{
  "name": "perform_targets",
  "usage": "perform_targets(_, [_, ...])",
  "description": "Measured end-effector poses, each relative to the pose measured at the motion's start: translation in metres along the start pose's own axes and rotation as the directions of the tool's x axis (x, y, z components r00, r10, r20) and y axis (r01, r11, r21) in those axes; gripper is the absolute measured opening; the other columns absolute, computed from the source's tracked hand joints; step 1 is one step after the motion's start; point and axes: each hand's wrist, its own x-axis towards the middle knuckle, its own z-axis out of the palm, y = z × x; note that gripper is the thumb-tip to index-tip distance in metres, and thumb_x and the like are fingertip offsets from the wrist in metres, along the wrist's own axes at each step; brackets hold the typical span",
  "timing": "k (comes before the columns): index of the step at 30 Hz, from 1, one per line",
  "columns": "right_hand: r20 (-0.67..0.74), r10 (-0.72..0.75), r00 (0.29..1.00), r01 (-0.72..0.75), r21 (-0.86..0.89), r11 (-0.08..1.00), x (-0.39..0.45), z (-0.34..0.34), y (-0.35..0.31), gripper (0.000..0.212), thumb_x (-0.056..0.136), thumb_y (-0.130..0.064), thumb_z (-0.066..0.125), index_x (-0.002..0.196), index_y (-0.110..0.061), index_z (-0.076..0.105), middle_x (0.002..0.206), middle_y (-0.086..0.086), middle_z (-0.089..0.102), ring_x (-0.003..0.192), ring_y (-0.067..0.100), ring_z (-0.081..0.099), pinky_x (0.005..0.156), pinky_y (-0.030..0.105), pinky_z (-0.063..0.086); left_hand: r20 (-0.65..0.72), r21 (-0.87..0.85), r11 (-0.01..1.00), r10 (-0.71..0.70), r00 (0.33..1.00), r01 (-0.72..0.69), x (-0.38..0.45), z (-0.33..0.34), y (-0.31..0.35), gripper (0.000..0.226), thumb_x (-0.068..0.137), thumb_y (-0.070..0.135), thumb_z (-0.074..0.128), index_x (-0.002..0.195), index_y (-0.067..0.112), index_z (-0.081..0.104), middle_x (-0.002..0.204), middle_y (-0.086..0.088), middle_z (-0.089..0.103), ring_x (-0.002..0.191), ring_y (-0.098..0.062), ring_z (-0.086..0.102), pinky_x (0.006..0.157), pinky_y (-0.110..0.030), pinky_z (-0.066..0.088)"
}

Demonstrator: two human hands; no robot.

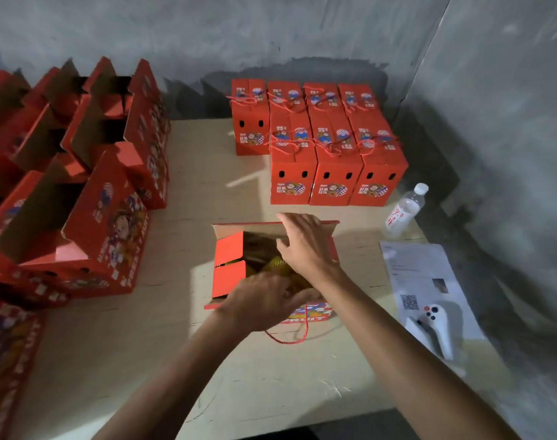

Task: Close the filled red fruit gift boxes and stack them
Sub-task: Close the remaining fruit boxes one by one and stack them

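An open red gift box [228, 268] stands in the middle of the table, with yellow netted fruit [272, 263] showing inside. Its left side flaps are folded inward. My left hand [264, 301] grips the near long flap at the box's front edge, above the red rope handle [289, 339]. My right hand [305, 242] reaches over the opening with fingers spread, touching the far long flap [248, 226]. Closed red boxes [321, 160] stand in two rows at the back of the table.
Several open red boxes [80, 198] crowd the left side. At the right lie a water bottle [405, 211], a printed sheet [426, 274] and a white controller [435, 328]. Grey walls close in behind and to the right.
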Motion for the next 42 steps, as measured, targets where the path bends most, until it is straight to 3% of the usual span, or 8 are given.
perform_targets(4, [0.080,0.065,0.995,-0.052,-0.152,0.987,-0.024,0.004,0.017,0.111,0.081,-0.029,0.079,0.162,-0.013,0.006,0.171,0.017,0.001,0.158,0.034,0.001,0.128,0.052,0.007,0.191,-0.086,0.976,-0.181,0.965,0.200,-0.004,-0.002,-0.011,0.044,0.106,0.045,0.035,0.129,0.014,0.057,0.126,-0.010,0.063,0.118,-0.032,0.059,0.099,-0.042,0.048])
perform_targets(8, [0.026,0.135,0.991,-0.136,0.076,0.988,-0.043,-0.009,0.039,0.114,0.080,-0.023,0.074,0.163,-0.020,-0.004,0.171,0.005,-0.012,0.158,0.024,-0.009,0.128,0.046,0.008,-0.090,0.289,0.945,-0.130,0.987,0.151,-0.023,0.003,-0.019,0.057,0.098,0.057,0.029,0.141,0.025,0.048,0.136,0.000,0.055,0.131,-0.027,0.049,0.113,-0.041,0.034])
perform_targets(15, [0.074,0.350,0.934,-0.345,0.444,0.827,-0.060,-0.046,0.075,0.062,0.090,-0.015,0.070,0.143,-0.038,0.049,0.124,-0.017,0.066,0.094,-0.012,0.063,0.077,0.009,0.051,-0.021,-0.266,0.868,-0.440,0.898,0.419,-0.029,-0.008,-0.076,0.079,0.094,0.068,0.049,0.154,0.020,0.031,0.156,-0.011,0.038,0.145,-0.034,0.034,0.118,-0.046,0.030])
perform_targets(18, [0.081,0.378,0.922,-0.376,0.423,0.824,-0.068,-0.046,0.097,0.039,0.095,0.002,0.062,0.124,-0.023,0.068,0.115,-0.008,0.074,0.101,0.003,0.070,0.092,0.022,0.054,0.075,-0.330,0.825,-0.461,0.884,0.458,-0.019,-0.016,-0.089,0.104,0.083,0.081,0.050,0.162,0.028,0.010,0.167,-0.011,0.016,0.152,-0.035,0.021,0.121,-0.051,0.025])
perform_targets(23, [0.178,0.273,0.945,-0.303,0.176,0.936,-0.072,-0.027,0.106,0.031,0.090,-0.002,0.066,0.117,-0.016,0.069,0.095,0.000,0.073,0.093,0.024,0.067,0.089,0.040,0.052,0.211,-0.401,0.733,-0.510,0.834,0.550,0.011,-0.027,-0.103,0.102,0.090,0.066,0.062,0.162,0.027,0.002,0.166,-0.015,0.024,0.148,-0.037,0.030,0.117,-0.046,0.026])
perform_targets(27, [0.218,0.211,0.953,-0.280,0.366,0.888,-0.058,-0.018,0.103,0.095,0.091,-0.008,0.069,0.162,-0.031,0.010,0.163,-0.001,0.032,0.141,0.015,0.041,0.101,0.030,0.045,0.098,-0.671,0.543,-0.610,0.786,0.505,0.034,-0.039,-0.106,0.101,0.094,0.038,0.070,0.163,0.026,-0.003,0.162,-0.023,0.027,0.144,-0.039,0.036,0.111,-0.042,0.034])
perform_targets(38, [0.052,0.210,0.976,-0.208,0.491,0.846,-0.060,-0.014,0.103,0.060,0.090,-0.066,0.064,0.143,-0.048,0.043,0.133,-0.015,0.063,0.118,0.002,0.059,0.091,0.026,0.052,-0.211,-0.630,0.761,-0.362,0.908,0.157,0.014,-0.038,-0.114,0.031,0.096,0.050,0.063,0.122,0.034,0.067,0.116,0.005,0.071,0.105,-0.017,0.068,0.091,-0.036,0.057])
perform_targets(42, [-0.024,0.206,0.978,-0.178,0.408,0.896,-0.045,-0.003,0.107,0.050,0.094,-0.040,0.070,0.137,-0.026,0.049,0.127,-0.002,0.068,0.104,0.016,0.068,0.077,0.036,0.059,-0.215,-0.669,0.732,-0.356,0.909,0.129,0.020,-0.033,-0.123,0.025,0.102,0.026,0.062,0.125,0.030,0.068,0.112,-0.002,0.073,0.097,-0.029,0.072,0.084,-0.051,0.061])
